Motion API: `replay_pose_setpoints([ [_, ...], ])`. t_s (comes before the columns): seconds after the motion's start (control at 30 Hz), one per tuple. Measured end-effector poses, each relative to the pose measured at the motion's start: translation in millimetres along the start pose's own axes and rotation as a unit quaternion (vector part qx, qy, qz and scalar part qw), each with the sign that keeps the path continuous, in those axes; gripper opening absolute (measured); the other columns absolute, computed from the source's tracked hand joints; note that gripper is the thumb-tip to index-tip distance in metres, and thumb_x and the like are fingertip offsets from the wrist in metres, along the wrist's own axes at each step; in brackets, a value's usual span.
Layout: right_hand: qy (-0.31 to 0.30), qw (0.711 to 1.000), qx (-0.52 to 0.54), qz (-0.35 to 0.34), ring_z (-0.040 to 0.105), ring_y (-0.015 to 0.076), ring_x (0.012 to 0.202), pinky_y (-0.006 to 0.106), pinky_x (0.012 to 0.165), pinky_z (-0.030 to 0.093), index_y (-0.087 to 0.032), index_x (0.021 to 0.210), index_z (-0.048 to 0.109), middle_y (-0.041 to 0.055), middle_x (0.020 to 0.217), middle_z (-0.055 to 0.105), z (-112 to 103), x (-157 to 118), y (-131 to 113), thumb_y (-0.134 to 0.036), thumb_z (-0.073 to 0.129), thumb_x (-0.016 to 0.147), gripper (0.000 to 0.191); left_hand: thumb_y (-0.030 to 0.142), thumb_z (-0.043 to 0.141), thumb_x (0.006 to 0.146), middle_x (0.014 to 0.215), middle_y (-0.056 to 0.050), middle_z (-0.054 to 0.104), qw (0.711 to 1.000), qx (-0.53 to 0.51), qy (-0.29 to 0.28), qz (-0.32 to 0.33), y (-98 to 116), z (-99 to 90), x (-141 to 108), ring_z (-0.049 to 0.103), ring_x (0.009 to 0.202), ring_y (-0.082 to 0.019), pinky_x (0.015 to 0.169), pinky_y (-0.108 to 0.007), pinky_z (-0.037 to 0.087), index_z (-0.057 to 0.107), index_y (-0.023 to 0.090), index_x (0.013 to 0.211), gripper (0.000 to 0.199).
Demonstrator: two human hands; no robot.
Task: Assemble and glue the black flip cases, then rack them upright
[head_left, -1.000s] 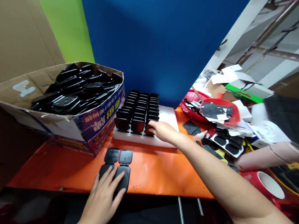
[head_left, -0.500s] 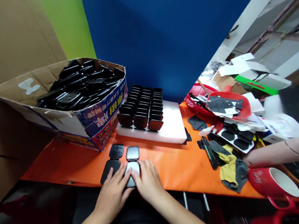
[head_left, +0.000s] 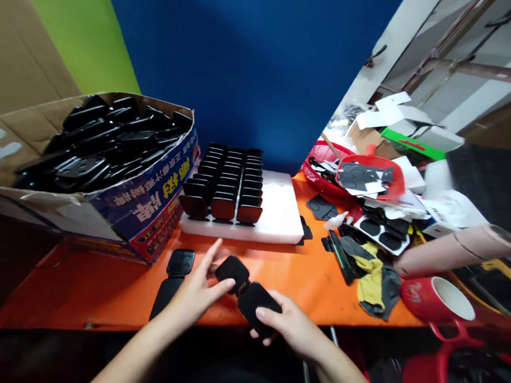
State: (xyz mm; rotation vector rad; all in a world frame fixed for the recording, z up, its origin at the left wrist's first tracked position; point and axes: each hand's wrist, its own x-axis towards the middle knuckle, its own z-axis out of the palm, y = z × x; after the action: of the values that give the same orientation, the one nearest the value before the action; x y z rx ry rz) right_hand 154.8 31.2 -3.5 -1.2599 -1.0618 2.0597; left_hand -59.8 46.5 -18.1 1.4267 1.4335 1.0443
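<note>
My right hand (head_left: 283,323) holds a black hinged two-panel piece (head_left: 259,307) by its larger panel, thumb on top and fingers underneath. The piece is tilted over the front edge of the table, dark faces up. Beside its smaller panel is my left hand (head_left: 201,284), index finger stretched out and apart from the thumb. The left thumb overlaps the panel's near corner; some fingers are blurred or hidden. A second black hinged piece (head_left: 181,262) lies unfolded on the orange tabletop, partly behind my left forearm.
Black pieces stand in three rows (head_left: 224,207) on a white foam block (head_left: 276,208). At left, a cardboard box (head_left: 148,206) is heaped with similar pieces. On the right are a red basket (head_left: 310,175), a yellow-grey glove (head_left: 370,280), a cardboard tube (head_left: 449,254) and a red mug (head_left: 424,299).
The hinged piece, which lay light side up under both hands, is now lifted, turned dark side up and held in my right hand. My left hand has spread its fingers. The camera view shifted.
</note>
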Motion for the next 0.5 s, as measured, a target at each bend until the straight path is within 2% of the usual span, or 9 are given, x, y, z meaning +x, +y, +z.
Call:
replay_pose_setpoints([
  [0.07, 0.001, 1.000, -0.009, -0.019, 0.064, 0.0157, 0.062, 0.022, 0.051, 0.044, -0.016, 0.103, 0.061, 0.0040, 0.081, 0.067, -12.7, -4.7, -11.7, -0.036, 0.067, 0.074, 0.036, 0.031, 0.069, 0.069, 0.104, -0.009, 0.066, 0.992, -0.095, -0.076, -0.042, 6.9, 3.4, 15.4, 0.064, 0.094, -0.024, 0.082, -0.038, 0.052, 0.057, 0.017, 0.112, 0.047],
  [0.1, 0.023, 0.999, 0.006, -0.040, 0.062, 0.0145, 0.062, 0.023, 0.053, 0.044, -0.016, 0.103, 0.061, 0.0042, 0.082, 0.067, -17.4, -5.5, -16.8, -0.036, 0.068, 0.074, 0.036, 0.033, 0.070, 0.067, 0.094, -0.007, 0.068, 0.986, -0.130, -0.089, -0.057, 9.9, 8.5, 20.5, 0.065, 0.086, -0.022, 0.077, -0.036, 0.054, 0.060, 0.015, 0.101, 0.040],
  [0.17, 0.090, 0.990, 0.047, -0.098, 0.060, 0.0130, 0.064, 0.024, 0.057, 0.045, -0.015, 0.100, 0.061, 0.0044, 0.083, 0.066, -25.3, -4.1, -26.4, -0.036, 0.068, 0.074, 0.033, 0.039, 0.069, 0.069, 0.079, -0.005, 0.066, 0.980, -0.171, -0.075, -0.075, 14.3, 23.6, 27.0, 0.065, 0.074, -0.020, 0.068, -0.033, 0.054, 0.058, 0.014, 0.087, 0.032],
  [0.27, 0.169, 0.968, 0.051, -0.176, 0.060, 0.0140, 0.074, 0.023, 0.060, 0.046, -0.016, 0.097, 0.062, 0.0050, 0.088, 0.065, -39.4, 3.3, -46.1, -0.040, 0.065, 0.077, 0.031, 0.049, 0.058, 0.077, 0.077, -0.005, 0.066, 0.975, -0.203, -0.039, -0.085, 18.3, 48.3, 34.6, 0.065, 0.070, -0.019, 0.060, -0.030, 0.054, 0.057, 0.013, 0.089, 0.038],
  [0.33, 0.175, 0.964, 0.008, -0.200, 0.062, 0.0166, 0.078, 0.025, 0.060, 0.048, -0.018, 0.103, 0.060, 0.0054, 0.092, 0.065, -53.1, 9.7, -67.7, -0.043, 0.062, 0.078, 0.035, 0.053, 0.054, 0.079, 0.084, -0.008, 0.069, 0.973, -0.212, -0.026, -0.081, 19.4, 58.8, 42.1, 0.067, 0.075, -0.021, 0.063, -0.032, 0.055, 0.059, 0.012, 0.096, 0.044],
  [0.4, 0.170, 0.959, -0.045, -0.223, 0.063, 0.0187, 0.080, 0.028, 0.061, 0.050, -0.019, 0.108, 0.057, 0.0053, 0.094, 0.064, -69.5, 17.9, -97.3, -0.042, 0.060, 0.078, 0.038, 0.052, 0.053, 0.080, 0.094, -0.011, 0.070, 0.981, -0.184, -0.017, -0.059, 17.8, 62.2, 50.8, 0.068, 0.085, -0.024, 0.074, -0.036, 0.055, 0.060, 0.012, 0.106, 0.047],
  [0.47, 0.197, 0.933, -0.116, -0.278, 0.063, 0.0197, 0.082, 0.031, 0.066, 0.051, -0.020, 0.108, 0.057, 0.0049, 0.096, 0.064, -86.2, 30.7, -132.8, -0.039, 0.056, 0.081, 0.033, 0.047, 0.054, 0.081, 0.102, -0.011, 0.070, 0.993, -0.117, -0.004, -0.031, 11.4, 60.9, 57.1, 0.065, 0.097, -0.025, 0.085, -0.039, 0.052, 0.059, 0.015, 0.114, 0.046],
  [0.5, 0.226, 0.906, -0.162, -0.318, 0.062, 0.0201, 0.087, 0.033, 0.071, 0.050, -0.021, 0.108, 0.057, 0.0049, 0.099, 0.064, -93.9, 39.5, -151.2, -0.036, 0.054, 0.083, 0.030, 0.045, 0.054, 0.082, 0.103, -0.011, 0.070, 0.997, -0.080, 0.000, -0.020, 6.2, 59.8, 58.3, 0.064, 0.100, -0.025, 0.088, -0.039, 0.051, 0.059, 0.016, 0.115, 0.044],
])
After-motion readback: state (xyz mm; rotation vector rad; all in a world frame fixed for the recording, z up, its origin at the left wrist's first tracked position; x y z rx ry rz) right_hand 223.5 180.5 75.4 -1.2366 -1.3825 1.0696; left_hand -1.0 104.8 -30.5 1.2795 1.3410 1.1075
